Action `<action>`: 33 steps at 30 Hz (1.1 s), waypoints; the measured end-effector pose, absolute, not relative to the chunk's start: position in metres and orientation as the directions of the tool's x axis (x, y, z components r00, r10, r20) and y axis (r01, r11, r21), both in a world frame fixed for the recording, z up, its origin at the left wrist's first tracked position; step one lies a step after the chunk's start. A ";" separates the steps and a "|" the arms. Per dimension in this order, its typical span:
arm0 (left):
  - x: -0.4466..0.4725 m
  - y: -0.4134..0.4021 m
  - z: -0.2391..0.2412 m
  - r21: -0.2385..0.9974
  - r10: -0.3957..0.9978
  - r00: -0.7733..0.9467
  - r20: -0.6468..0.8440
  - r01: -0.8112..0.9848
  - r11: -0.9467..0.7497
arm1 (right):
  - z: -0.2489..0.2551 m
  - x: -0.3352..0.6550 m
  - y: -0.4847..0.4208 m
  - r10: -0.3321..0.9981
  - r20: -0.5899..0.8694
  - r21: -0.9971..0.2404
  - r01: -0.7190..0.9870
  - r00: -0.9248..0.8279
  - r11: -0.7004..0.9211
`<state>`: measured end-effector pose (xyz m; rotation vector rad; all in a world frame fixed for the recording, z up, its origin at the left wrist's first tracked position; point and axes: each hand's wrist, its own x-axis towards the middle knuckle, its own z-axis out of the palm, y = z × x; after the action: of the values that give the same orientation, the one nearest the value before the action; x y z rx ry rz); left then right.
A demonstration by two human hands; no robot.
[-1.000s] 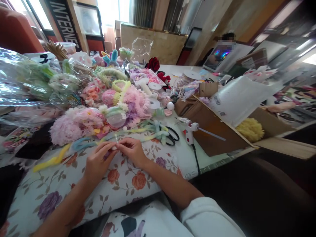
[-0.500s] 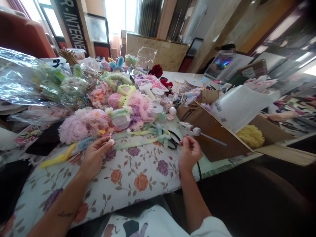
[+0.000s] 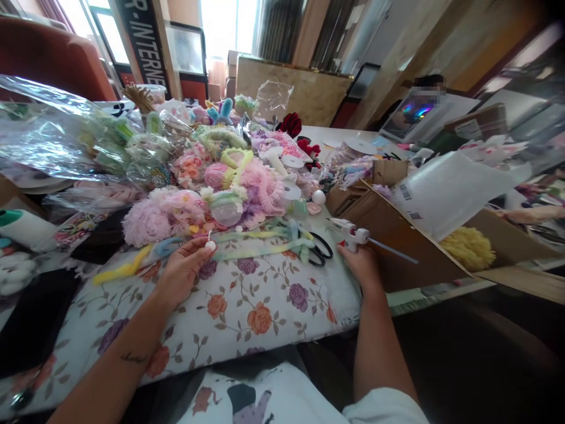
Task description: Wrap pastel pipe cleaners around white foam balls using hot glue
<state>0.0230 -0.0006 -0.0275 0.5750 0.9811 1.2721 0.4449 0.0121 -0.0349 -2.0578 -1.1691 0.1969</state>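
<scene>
Far left, shiny plastic bags point(image 3: 53, 135) sit in a heap. Next to them is a big pile of pink fluffy flowers point(image 3: 198, 200). Just in front of that pile, the left hand point(image 3: 180, 271) rests on the flowery cloth point(image 3: 247, 312). Its thumb and finger are pinched shut on a small white bead point(image 3: 210, 244) with a thin pin on top. The bead is tiny and round, so it could slip out and roll into the fluff, where it would be hard to find.

Long fuzzy sticks point(image 3: 247, 244) lie across the cloth, and black scissors point(image 3: 321, 250) lie at their right end. Right of the scissors, the right hand point(image 3: 362, 265) is closed around the handle of a white glue gun point(image 3: 353, 234). Its tip points left, toward the scissors and the fluff. If it is hot, it could burn a finger or drip glue on the cloth. Its cord could catch on the cardboard box point(image 3: 388, 253) just beside it, where a yellow puff point(image 3: 468, 247) sits.
</scene>
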 end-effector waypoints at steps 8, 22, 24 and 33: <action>0.024 0.000 -0.026 0.777 0.956 0.031 -0.292 -0.575 0.256 | -0.021 0.342 -0.030 0.895 0.077 -0.987 0.159 0.440 0.007; 0.022 0.001 -0.027 0.702 0.965 0.036 -0.259 -0.679 0.214 | -0.028 0.224 -0.068 0.943 -0.291 -0.933 -0.169 -0.162 -0.317; 0.023 0.000 -0.027 0.703 0.963 0.063 -0.263 -0.671 0.236 | -0.027 0.224 -0.071 0.915 -0.368 -0.911 -0.135 -0.165 -0.390; 0.022 -0.002 -0.028 0.722 0.958 0.150 -0.243 -0.632 0.282 | -0.024 0.218 -0.076 0.903 -0.412 -0.906 -0.053 -0.121 -0.420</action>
<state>0.0221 -0.0022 -0.0282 0.5179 0.7688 1.2186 0.2179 -0.0762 -0.0241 -1.4040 -0.9939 1.6397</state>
